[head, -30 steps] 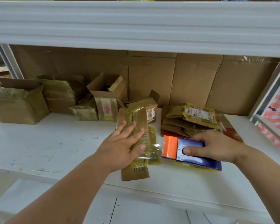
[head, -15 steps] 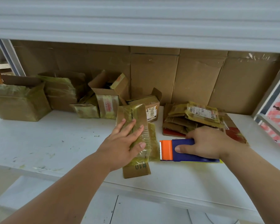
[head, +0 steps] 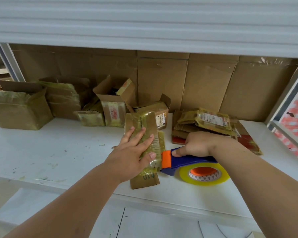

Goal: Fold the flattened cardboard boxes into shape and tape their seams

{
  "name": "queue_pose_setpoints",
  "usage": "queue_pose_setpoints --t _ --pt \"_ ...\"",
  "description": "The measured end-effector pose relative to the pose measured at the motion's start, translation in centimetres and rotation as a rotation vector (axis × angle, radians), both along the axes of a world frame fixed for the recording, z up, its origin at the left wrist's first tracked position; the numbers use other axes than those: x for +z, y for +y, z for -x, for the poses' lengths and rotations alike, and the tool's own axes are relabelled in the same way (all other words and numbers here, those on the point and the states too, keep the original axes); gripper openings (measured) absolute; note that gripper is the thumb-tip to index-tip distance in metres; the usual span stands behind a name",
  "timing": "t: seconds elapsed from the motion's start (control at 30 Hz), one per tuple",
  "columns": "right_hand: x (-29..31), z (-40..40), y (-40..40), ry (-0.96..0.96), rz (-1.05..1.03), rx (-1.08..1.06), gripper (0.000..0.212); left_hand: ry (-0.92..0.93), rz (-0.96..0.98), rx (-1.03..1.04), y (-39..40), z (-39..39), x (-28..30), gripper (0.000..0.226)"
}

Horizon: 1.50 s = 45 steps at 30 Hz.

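A small tape-covered cardboard box (head: pixel 145 180) marked "#10" lies on the white shelf (head: pixel 58 152) near its front edge. My left hand (head: pixel 132 152) lies flat on top of it, fingers spread and straight, thumb along its right side. My right hand (head: pixel 198 145) grips the blue and orange tape dispenser (head: pixel 184 163), whose orange head touches the box's right side. The yellowish tape roll (head: pixel 204 174) shows beneath the dispenser. A stack of flattened boxes (head: pixel 203 124) lies behind my right hand.
Several folded, taped boxes (head: pixel 19 109) stand along the back left, one open-topped (head: pixel 113 103). Cardboard sheets (head: pixel 205 83) line the back wall. An upper white shelf (head: pixel 144 23) overhangs. A metal frame (head: pixel 286 93) bounds the right side.
My right hand has tilted the dispenser up so the tape roll shows, and brought its orange head leftward against the box. My left hand stays pressed on the box.
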State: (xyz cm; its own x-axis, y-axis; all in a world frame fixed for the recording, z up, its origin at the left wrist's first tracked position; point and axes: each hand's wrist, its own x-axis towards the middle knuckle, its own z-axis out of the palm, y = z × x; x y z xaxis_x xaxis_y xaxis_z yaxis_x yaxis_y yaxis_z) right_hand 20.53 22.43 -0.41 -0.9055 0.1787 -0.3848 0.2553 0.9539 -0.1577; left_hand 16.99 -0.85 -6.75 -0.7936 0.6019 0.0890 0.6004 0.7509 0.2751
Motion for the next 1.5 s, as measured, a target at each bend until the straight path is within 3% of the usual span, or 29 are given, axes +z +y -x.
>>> queue_pose_setpoints --t 0.2,0.43,0.63,0.73,0.8,0.87,0.97,1.07,1.17,1.3,1.5 --pt "-1.5 -0.8 0.6 0.035 -0.307 0.035 0.055 -0.046 -0.002 -0.006 -0.9 0.3 0.2 0.064" --pt "-3.7 -3.2 2.5 0.484 -0.35 -0.053 0.057 -0.099 0.014 -0.006 -0.5 0.3 0.4 0.063" --pt "-7.9 -5.5 3.5 0.268 -0.4 -0.082 0.048 -0.216 -0.193 -0.025 -1.4 0.1 0.8 0.068" --pt "-8.1 -5.8 3.0 0.372 -0.418 -0.117 0.054 -0.151 -0.316 -0.024 -1.8 0.1 -0.2 0.058" --pt "-7.8 -5.7 1.4 0.626 -0.228 -0.111 0.057 -0.082 -0.39 -0.016 -2.0 0.0 -1.1 0.052" --pt "-7.4 -5.5 -1.2 0.808 0.143 -0.055 0.055 -0.049 -0.472 0.008 -2.1 -0.3 -1.8 0.053" --pt "-8.0 -5.5 -5.7 0.733 0.585 0.012 0.061 -0.133 -0.597 0.03 -2.1 -1.0 -2.2 0.063" --pt "-9.8 -5.3 -8.8 0.614 0.885 0.007 0.084 -0.316 -0.696 0.075 -2.2 -1.6 -1.7 0.064" --pt "-10.7 -5.0 -10.3 0.598 1.129 -0.132 0.079 -0.576 -0.933 0.125 -2.1 -1.7 -1.6 0.063" --pt "-11.3 -5.0 -10.7 0.588 1.258 -0.303 0.074 -1.033 -1.393 0.143 -1.1 -1.4 -1.5 0.065" --pt "-11.2 -3.9 -8.1 0.511 1.246 -0.192 0.056 -0.934 -1.495 0.219 -1.7 -2.2 -0.7 0.042"
